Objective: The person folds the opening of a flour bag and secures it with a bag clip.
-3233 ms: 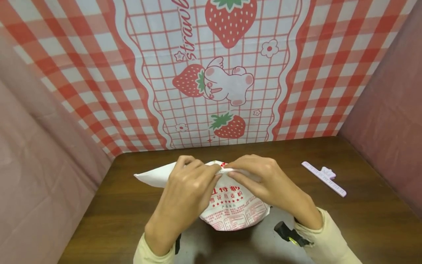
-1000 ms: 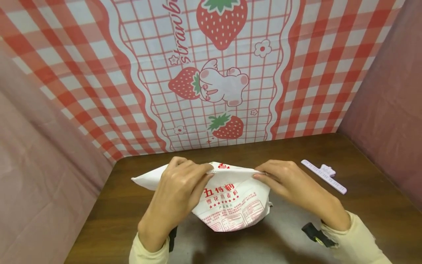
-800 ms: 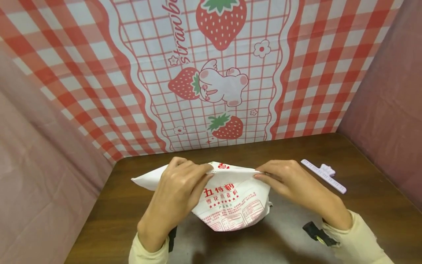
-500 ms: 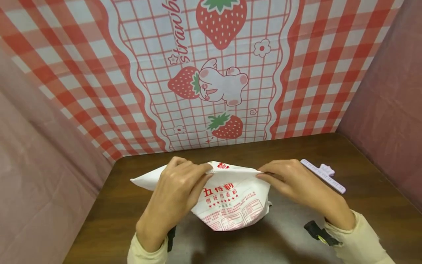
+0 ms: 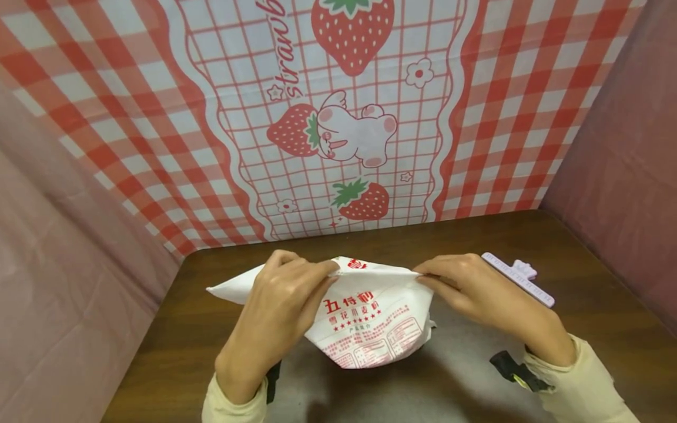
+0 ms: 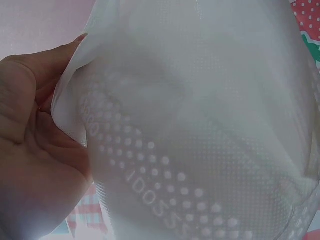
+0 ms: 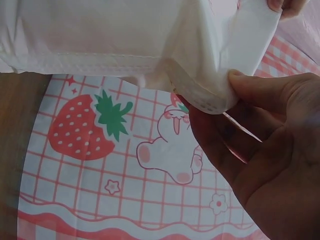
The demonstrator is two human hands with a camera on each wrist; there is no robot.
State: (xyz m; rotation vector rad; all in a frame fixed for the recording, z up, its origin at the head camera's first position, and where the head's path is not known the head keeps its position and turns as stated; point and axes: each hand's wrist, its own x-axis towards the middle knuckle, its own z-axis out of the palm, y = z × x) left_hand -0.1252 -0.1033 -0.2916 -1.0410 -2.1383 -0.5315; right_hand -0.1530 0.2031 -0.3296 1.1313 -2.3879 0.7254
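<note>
A white flour bag [image 5: 365, 329] with red print stands upright at the middle of the table. Its top edge is folded over, and a pointed white flap sticks out to the left. My left hand [image 5: 282, 311] pinches the top edge left of the middle; in the left wrist view the bag's pale surface [image 6: 200, 110] fills most of the picture beside the thumb. At the top right corner, my right hand [image 5: 476, 294] pinches the fold between thumb and fingers. The right wrist view shows this hand [image 7: 270, 130] on the folded corner from below.
A lavender bag clip [image 5: 518, 279] lies on the brown wooden table [image 5: 592, 305], just beyond my right hand. A grey surface [image 5: 439, 388] spreads under and in front of the bag. Behind stands a red-and-white strawberry cloth [image 5: 359, 200], with pink curtains at both sides.
Since the oldest frame, my right hand has slid rightwards along the folded top edge, away from my left hand, uncovering more of the bag's front. Over the last second the hands are nearly still.
</note>
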